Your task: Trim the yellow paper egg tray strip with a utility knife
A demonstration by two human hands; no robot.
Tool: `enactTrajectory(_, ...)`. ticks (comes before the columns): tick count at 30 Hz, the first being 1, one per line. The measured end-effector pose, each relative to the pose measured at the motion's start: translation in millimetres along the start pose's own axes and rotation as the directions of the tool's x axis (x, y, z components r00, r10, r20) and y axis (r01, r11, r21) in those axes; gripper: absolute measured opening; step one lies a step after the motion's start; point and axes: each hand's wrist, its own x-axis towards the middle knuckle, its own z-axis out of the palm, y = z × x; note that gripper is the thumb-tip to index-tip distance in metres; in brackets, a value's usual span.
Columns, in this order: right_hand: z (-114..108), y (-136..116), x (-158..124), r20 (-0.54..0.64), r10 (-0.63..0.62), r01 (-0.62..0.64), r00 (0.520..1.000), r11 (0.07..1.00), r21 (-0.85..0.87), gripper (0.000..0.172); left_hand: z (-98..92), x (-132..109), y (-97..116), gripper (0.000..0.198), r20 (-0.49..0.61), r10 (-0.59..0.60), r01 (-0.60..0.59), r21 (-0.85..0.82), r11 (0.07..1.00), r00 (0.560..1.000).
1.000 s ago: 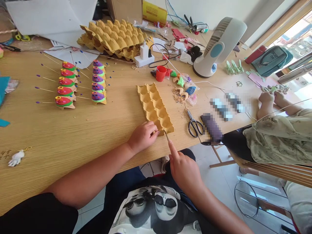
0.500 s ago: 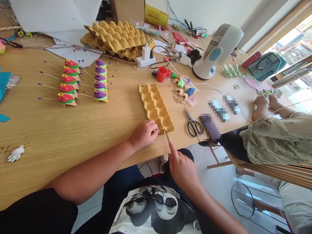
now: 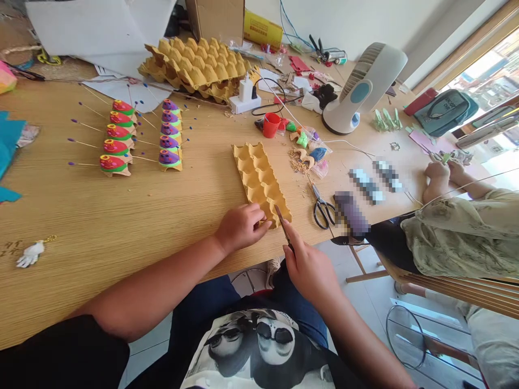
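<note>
A yellow egg carton strip [image 3: 259,173] with two rows of cups lies on the table in front of me. My left hand [image 3: 243,224] is closed at its near left corner, fingertips pinching the edge. In my right hand [image 3: 310,267] is a knife [image 3: 283,222], gripped by its dark handle with the index finger stretched along it. Its blade lies over the near end of the carton, pointing away from me; whether it is cutting in, I cannot tell. Scissors [image 3: 322,209] with black handles rest to the right of the carton.
Painted caterpillar-like egg-carton pieces [image 3: 117,141] stand at left, purple ones [image 3: 170,138] beside them. Behind are stacked egg trays [image 3: 198,62], a power strip [image 3: 244,102], a red cup [image 3: 271,125] and a white fan [image 3: 360,89]. Another person's hands [image 3: 441,170] work at far right.
My right hand has shifted slightly, and more of the knife's blade now lies over the carton's near end. My left hand's fingers have moved a little right along the edge.
</note>
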Motion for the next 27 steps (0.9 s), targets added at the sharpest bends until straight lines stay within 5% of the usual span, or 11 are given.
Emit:
enactTrajectory(7,-6,3,13,0.008,0.024,-0.025,1.000,0.999,0.034,0.058,-9.5,5,-5,0.020,-0.189,-0.087,0.088,-0.005,0.996,0.978)
enactTrajectory(19,-17,-2,28,0.111,-0.044,0.038,0.993,0.998,0.056,0.059,-6.9,9,-13,0.016,-0.071,-0.183,0.184,0.000,0.983,0.980)
enactTrajectory(27,-23,16,-11,0.137,-0.096,0.085,0.986,0.993,0.085,0.062,-4.2,10,-13,0.013,-0.101,-0.196,0.195,-0.022,0.981,0.975)
